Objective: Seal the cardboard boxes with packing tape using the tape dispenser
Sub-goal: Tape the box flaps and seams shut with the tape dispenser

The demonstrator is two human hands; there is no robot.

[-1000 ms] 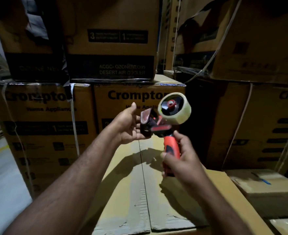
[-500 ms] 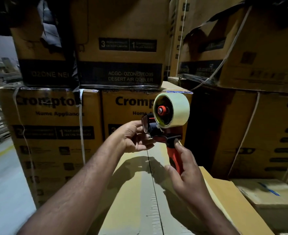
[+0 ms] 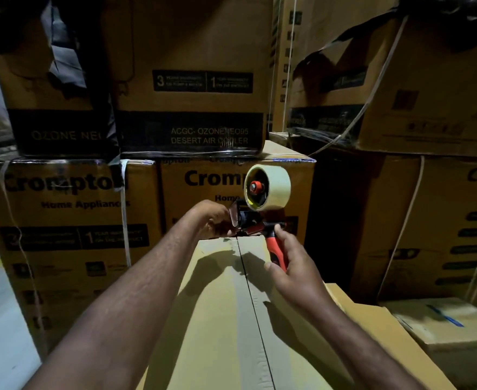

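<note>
Tape dispenser (image 3: 259, 220) hovers at the far edge of the near cardboard box (image 3: 217, 319), right hand (image 3: 290, 268) wrapped round its red handle (image 3: 274, 250), left hand (image 3: 213, 220) curled on its front end, and the centre seam (image 3: 249, 291) looks untaped, so sealing seems not yet begun.

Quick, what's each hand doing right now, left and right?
Left hand: closed, pinching the front end of the tape dispenser.
Right hand: closed, gripping the dispenser's red handle.
</note>
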